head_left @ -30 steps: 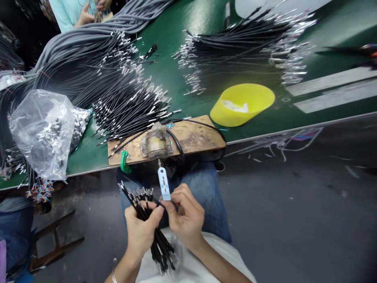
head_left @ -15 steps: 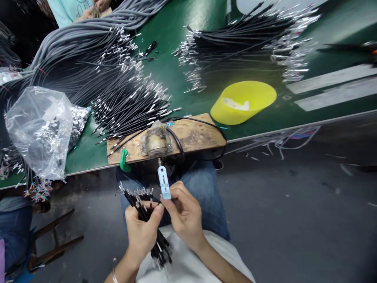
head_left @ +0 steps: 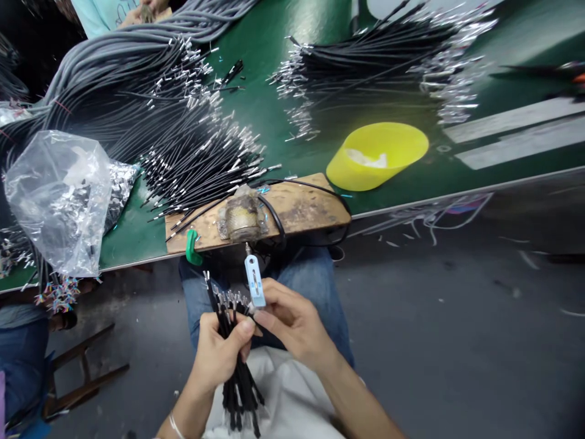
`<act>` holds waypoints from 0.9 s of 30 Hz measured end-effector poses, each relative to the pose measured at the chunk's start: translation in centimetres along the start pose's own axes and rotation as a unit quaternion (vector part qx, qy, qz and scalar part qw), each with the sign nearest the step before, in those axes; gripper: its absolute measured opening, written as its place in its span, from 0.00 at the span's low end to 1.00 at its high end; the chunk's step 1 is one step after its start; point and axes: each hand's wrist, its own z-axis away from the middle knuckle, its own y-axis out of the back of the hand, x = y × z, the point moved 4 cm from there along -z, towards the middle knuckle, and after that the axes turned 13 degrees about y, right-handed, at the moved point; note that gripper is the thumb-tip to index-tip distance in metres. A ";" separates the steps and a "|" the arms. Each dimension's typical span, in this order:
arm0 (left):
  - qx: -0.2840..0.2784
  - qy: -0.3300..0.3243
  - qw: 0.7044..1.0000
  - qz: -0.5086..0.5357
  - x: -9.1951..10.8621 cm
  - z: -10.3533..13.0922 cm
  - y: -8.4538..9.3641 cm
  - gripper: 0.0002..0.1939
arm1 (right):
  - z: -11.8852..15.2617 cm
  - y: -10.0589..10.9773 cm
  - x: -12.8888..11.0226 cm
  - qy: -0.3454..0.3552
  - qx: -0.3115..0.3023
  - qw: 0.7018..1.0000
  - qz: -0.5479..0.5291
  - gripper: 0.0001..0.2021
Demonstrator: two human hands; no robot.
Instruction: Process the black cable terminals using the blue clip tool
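My left hand [head_left: 222, 350] is wrapped round a bundle of short black cables [head_left: 240, 390] with bare silvery wire ends at the top. Beside it, my right hand [head_left: 292, 320] has its thumb and fingers pinched together at the lower end of a light blue clip-like piece [head_left: 255, 281]; what the fingertips hold is too small to tell. That blue piece hangs from the shaft of a small motor-like device [head_left: 243, 216], fixed on a wooden board [head_left: 301, 210] at the table edge.
A green clamp [head_left: 192, 247] grips the board's left end. Behind lie heaps of black cables [head_left: 205, 158] and another cable pile [head_left: 375, 55]. A yellow container [head_left: 377, 157] stands right, a clear plastic bag [head_left: 59, 201] left. A person's hands [head_left: 144, 13] show at the top left.
The cable bundle has turned more upright in my left hand, and its top has shifted right. My right hand has moved slightly, with its wrist further right.
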 end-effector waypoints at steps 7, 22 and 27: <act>0.016 0.016 0.999 0.023 -0.5 0.0 -0.1 0.20 | 0.7 -0.5 0.1 0.043 0.043 0.997 0.045 0.12; 0.061 -0.037 0.997 0.032 0.3 -0.1 0.5 0.12 | 0.5 -1.7 1.5 -0.268 -0.014 0.910 -0.317 0.17; 0.105 -0.068 0.992 0.024 0.8 0.6 0.9 0.06 | -2.0 0.4 1.4 -0.261 0.081 0.941 -0.198 0.19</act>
